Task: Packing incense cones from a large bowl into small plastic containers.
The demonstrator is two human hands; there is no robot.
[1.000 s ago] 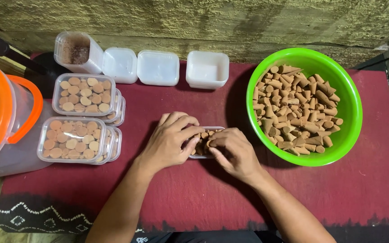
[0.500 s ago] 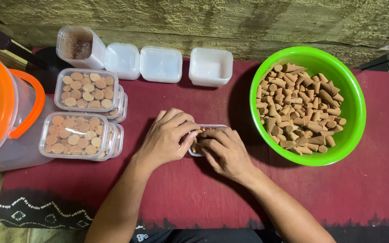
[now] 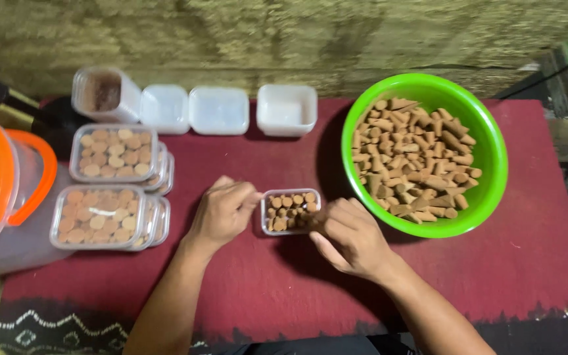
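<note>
You are sitting at a red cloth with a small clear box right in the middle. Little brown cones are standing inside it. Your left hand is touching the box at its 9 o'clock side, with the fingers curled and pressed together against the edge. Your right hand is resting at the box's 4 o'clock corner, fingers bent close together on the rim; you cannot tell if they are pinching a cone. A big green bowl full of cones is sitting at 2 o'clock. Filled boxes are stacked at 9 o'clock. Empty white tubs are lined up at 12 o'clock.
</note>
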